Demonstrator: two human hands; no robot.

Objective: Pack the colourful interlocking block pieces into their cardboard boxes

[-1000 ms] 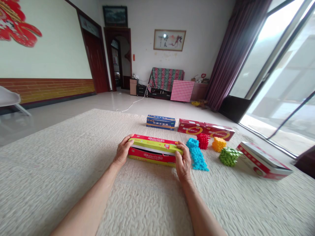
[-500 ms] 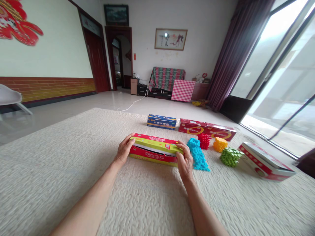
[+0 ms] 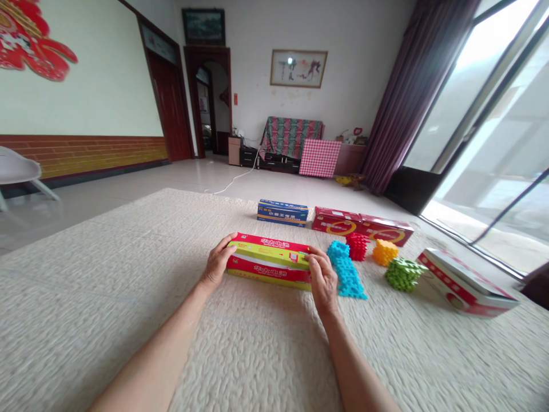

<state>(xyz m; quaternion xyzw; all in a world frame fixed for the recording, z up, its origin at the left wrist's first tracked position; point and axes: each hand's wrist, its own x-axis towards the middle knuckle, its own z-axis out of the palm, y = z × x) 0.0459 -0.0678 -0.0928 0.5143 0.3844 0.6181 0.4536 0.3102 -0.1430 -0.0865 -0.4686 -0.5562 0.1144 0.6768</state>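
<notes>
A long red and yellow-green cardboard box (image 3: 270,264) rests on the quilted cover in front of me, its lid lying down along the near side. My left hand (image 3: 219,261) grips the left end, thumb on the top edge. Around the right end, my right hand (image 3: 322,278) has its fingers and thumb on the lid's corner. Just right of that hand lies a strip of blue interlocking plastic pieces (image 3: 346,270). Farther right sit a red block (image 3: 357,246), a yellow block (image 3: 385,252) and a green block (image 3: 404,273) of similar knobbly pieces.
Behind the held box stands a blue box (image 3: 282,213). Two dark red boxes (image 3: 362,225) stand end to end beside it. At the right is a white and red box (image 3: 467,283). The quilted cover (image 3: 107,274) stretches out to the left.
The near edge of the box's lid has come down, and the dark gap under it at the right has closed. Both hands stay at the box's ends.
</notes>
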